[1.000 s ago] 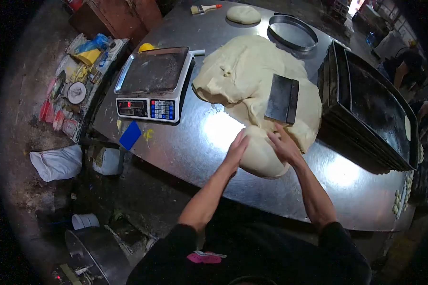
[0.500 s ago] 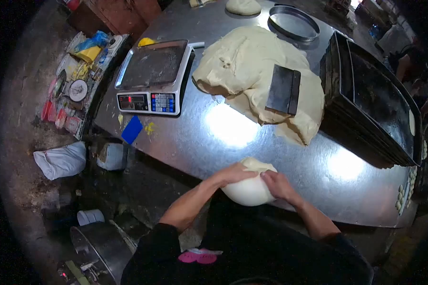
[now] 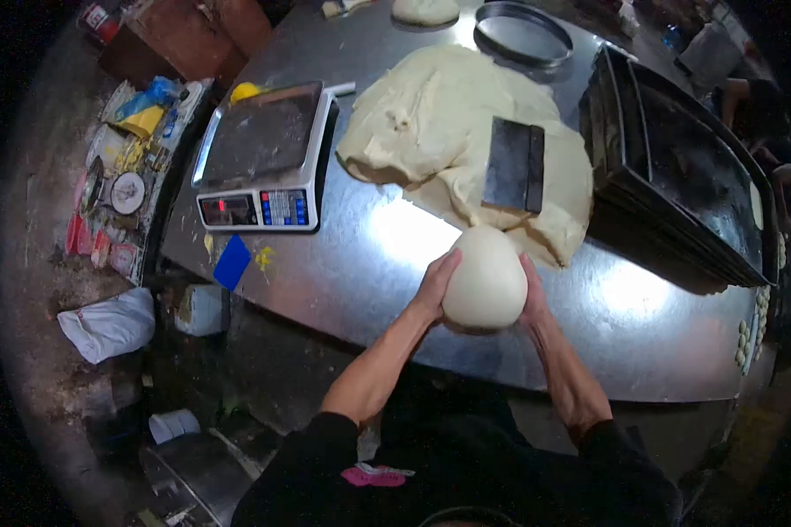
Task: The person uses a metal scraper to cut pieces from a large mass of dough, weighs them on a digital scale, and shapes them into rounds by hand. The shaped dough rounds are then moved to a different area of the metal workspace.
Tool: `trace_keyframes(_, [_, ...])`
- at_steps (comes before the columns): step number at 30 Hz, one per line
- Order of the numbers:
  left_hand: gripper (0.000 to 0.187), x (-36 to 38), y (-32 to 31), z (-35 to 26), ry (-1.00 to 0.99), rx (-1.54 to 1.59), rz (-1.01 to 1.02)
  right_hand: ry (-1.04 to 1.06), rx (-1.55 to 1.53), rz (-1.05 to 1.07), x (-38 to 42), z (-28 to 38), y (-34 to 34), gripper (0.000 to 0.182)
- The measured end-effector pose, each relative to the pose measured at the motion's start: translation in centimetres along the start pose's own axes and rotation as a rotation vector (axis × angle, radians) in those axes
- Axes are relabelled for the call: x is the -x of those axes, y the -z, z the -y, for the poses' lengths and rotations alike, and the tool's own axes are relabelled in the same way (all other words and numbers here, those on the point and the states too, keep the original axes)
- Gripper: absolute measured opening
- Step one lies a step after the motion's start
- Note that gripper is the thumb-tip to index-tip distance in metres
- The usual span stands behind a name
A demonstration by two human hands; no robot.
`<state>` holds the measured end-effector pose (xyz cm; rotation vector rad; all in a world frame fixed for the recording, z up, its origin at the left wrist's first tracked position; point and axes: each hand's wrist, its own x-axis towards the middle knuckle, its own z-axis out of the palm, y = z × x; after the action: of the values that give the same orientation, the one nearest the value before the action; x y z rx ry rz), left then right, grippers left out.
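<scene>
fingers of my left hand (image 3: 436, 283) and right hand (image 3: 534, 294) curve round a smooth ball of dough (image 3: 485, 279), one palm to each side, so i have it grasped between the two. i judge the wide, cupped hold suits it, since a soft lump would likely sag or dent under a pinch. the ball is over the near edge of the steel table (image 3: 343, 290), just nearer than the big mass of dough (image 3: 457, 114); i cannot tell whether its underside rests on the metal. a dark scraper (image 3: 511, 165) lies flat on the right part of that mass, a handy spot within reach, i reckon. to the left stands a scale (image 3: 259, 132) with its display lit, facing my side so it can be read, and a blue scraper (image 3: 232, 262) lies just nearer than it. on the right, a stack of black trays (image 3: 699, 167) stands beside the mass, probably so the near edge gives me working room. at the far side are a round tin (image 3: 549, 64) and a smaller piece of dough (image 3: 424, 10)
</scene>
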<state>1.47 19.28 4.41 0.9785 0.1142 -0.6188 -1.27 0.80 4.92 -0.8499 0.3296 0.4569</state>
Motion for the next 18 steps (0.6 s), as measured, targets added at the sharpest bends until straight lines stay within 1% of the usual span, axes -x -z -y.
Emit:
trace_keyframes(2, [0.045,-0.2,-2.4,-1.6,-0.062,0.298,0.064,0.065,-0.437,0.049,1.2,0.2,-1.9,0.058])
trace_keyframes(3, [0.056,-0.6,-1.8,-0.7,-0.134,0.203,0.121,0.139,-0.496,-0.02,1.3,-0.2,-2.2,0.056])
trace_keyframes(4, [0.056,0.8,-3.2,-2.0,-0.135,0.196,0.132,0.152,-0.498,-0.016,1.8,-0.8,-2.1,0.056])
trace_keyframes(6, [0.067,4.4,-6.4,-4.4,-0.656,-0.217,0.182,0.339,-0.474,-0.142,2.8,-1.3,-1.7,0.048])
trace_keyframes(7, [0.07,5.8,-7.7,-4.0,-0.677,-0.261,0.111,0.383,-0.534,-0.11,2.9,0.1,-3.4,0.058])
trace_keyframes(8, [0.074,7.3,-8.8,-2.9,-0.694,-0.304,0.042,0.409,-0.541,-0.101,3.6,1.2,-4.9,0.058])
trace_keyframes(9, [0.073,8.2,-9.6,-1.5,-0.57,-0.083,-0.006,0.42,-0.578,0.204,4.5,2.4,-6.2,0.06])
trace_keyframes(10, [0.072,8.9,-10.2,-0.1,-0.437,0.137,-0.055,0.409,-0.545,0.271,4.4,2.3,-5.6,0.064])
trace_keyframes(11, [0.065,9.2,-9.4,0.7,-0.451,0.372,0.116,0.399,-0.51,0.338,4.3,2.2,-5.0,0.068])
trace_keyframes(12, [0.058,9.2,-8.5,0.9,-0.457,0.604,0.294,0.511,-0.008,0.177,6.2,3.8,-6.5,0.072])
trace_keyframes(13, [0.052,9.8,-9.4,0.3,-0.654,0.311,-0.01,0.576,0.493,-0.016,8.1,5.4,-8.1,0.077])
trace_keyframes(14, [0.051,9.8,-9.5,-0.4,-0.696,0.293,-0.059,0.56,0.783,0.061,10.2,8.2,-9.0,0.075])
trace_keyframes(15, [0.051,10.3,-9.9,-2.1,-0.617,0.441,-0.057,0.575,1.064,0.146,12.2,11.0,-9.9,0.075])
trace_keyframes(16, [0.051,11.0,-10.1,-3.6,-0.519,0.584,-0.06,0.557,1.261,0.158,13.1,12.4,-9.5,0.075])
trace_keyframes(17, [0.051,10.9,-9.4,-4.2,-0.508,0.583,-0.038,0.675,1.222,0.006,13.4,12.7,-9.3,0.074])
trace_keyframes(18, [0.051,10.8,-8.8,-4.6,-0.753,-0.04,-0.214,0.788,1.178,-0.141,13.4,12.7,-9.1,0.074])
